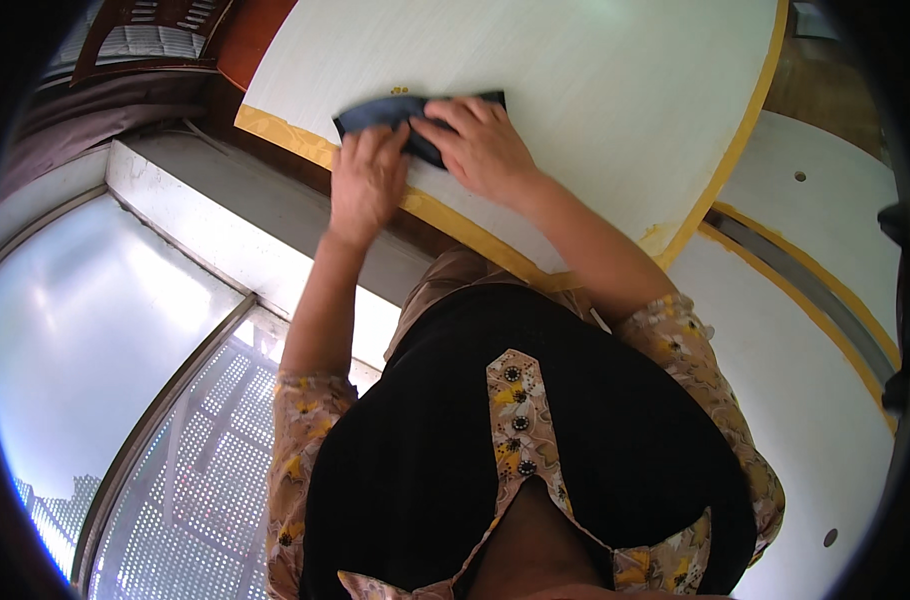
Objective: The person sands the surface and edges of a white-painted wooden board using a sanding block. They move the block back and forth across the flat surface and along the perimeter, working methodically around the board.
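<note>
Dark blue cloth (395,112) on the white tabletop (595,90), under both flat-pressed hands: left hand (367,182), right hand (483,150).

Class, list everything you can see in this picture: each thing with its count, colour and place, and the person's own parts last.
cloth: one, dark blue-grey, lying on the table near its front edge, under both hands
table: one, round, pale white top with a yellow edge band, upper middle
white panel: one, white with yellow-edged strips, right side
window: one, bright frosted glass with a metal frame, left side
left hand: one, pressing the cloth at the table edge
right hand: one, flat on the cloth
</note>
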Available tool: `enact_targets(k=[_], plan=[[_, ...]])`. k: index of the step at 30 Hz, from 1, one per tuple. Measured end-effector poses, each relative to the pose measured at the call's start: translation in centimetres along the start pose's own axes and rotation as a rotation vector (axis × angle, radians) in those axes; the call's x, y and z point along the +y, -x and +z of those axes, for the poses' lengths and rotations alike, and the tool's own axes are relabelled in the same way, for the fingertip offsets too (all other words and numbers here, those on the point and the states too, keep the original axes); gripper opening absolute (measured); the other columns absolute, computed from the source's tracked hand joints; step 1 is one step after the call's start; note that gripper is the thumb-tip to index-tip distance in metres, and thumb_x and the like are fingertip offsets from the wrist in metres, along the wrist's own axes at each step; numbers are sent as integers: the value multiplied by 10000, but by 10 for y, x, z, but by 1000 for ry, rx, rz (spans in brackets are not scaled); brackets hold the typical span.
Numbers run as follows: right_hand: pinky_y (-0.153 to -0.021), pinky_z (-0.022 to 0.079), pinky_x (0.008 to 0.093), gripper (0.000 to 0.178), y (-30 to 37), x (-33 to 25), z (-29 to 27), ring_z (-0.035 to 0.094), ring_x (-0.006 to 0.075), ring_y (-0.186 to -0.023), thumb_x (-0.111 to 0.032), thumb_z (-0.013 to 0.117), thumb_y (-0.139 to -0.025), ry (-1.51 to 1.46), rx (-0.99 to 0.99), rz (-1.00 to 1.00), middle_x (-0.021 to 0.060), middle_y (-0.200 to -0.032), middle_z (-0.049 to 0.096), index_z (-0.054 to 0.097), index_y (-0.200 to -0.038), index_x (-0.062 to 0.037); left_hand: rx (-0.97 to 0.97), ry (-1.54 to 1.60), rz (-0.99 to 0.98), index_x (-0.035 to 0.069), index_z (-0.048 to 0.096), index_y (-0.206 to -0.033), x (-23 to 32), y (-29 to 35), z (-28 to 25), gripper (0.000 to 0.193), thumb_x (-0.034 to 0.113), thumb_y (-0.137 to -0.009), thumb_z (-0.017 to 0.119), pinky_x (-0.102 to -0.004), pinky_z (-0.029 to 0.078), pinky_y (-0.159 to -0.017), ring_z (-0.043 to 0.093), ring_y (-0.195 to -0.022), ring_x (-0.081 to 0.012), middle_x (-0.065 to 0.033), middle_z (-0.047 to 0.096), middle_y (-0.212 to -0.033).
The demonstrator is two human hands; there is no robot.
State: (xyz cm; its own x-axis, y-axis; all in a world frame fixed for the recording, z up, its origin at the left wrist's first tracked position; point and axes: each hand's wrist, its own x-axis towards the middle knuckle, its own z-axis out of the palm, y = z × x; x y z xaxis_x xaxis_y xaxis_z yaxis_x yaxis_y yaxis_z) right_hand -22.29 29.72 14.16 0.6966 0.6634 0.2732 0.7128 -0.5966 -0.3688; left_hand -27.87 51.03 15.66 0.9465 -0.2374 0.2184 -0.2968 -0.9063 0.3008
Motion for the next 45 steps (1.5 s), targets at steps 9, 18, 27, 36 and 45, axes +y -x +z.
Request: enact_targets(k=[9, 18, 27, 36, 45], plan=[[-1036, 431, 435, 470, 61, -14, -33, 515, 258, -1261, -168, 674, -929, -51, -57, 21, 21, -1391, 552, 650, -1399, -155, -49, 149, -70, 169, 705, -1218, 44, 24, 3, 348, 262, -887, 761, -444, 458, -918, 580, -1102, -289, -53, 621, -1191], [-1041, 411, 440, 468, -30, -16, 14, 491, 252, -1286, -265, 712, -930, -23, 4, -3, 30, -1383, 550, 650, -1385, -174, 106, -121, -146, 216, 650, -1291, -36, -27, 3, 388, 254, -912, 727, -468, 471, -940, 580, -1137, -302, -21, 608, -1254], [-1043, 426, 452, 516, 87, -45, -30, 484, 275, -1288, -309, 720, -920, -72, -139, 5, 52, -1401, 520, 623, -1392, -126, 42, 103, -14, 159, 699, -1197, 51, 48, 15, 312, 193, -887, 706, -429, 458, -912, 585, -1116, -275, -39, 629, -1192], [-1037, 429, 425, 508, -47, -49, 33, 498, 255, -1273, -328, 738, -906, -51, 12, -69, 46, -1372, 538, 645, -1346, -92, 214, -134, -155, 172, 714, -1149, -63, -4, -8, 247, 185, -902, 708, -435, 487, -859, 617, -1029, -290, -43, 655, -1141], [-1050, 431, 454, 491, 31, -58, -2, 494, 264, -1283, -318, 736, -907, -72, -97, -18, 46, -1373, 537, 657, -1345, -110, 138, 35, -35, 149, 701, -1110, -5, 36, 5, 235, 130, -876, 687, -440, 470, -872, 606, -1032, -291, -45, 650, -1114]])
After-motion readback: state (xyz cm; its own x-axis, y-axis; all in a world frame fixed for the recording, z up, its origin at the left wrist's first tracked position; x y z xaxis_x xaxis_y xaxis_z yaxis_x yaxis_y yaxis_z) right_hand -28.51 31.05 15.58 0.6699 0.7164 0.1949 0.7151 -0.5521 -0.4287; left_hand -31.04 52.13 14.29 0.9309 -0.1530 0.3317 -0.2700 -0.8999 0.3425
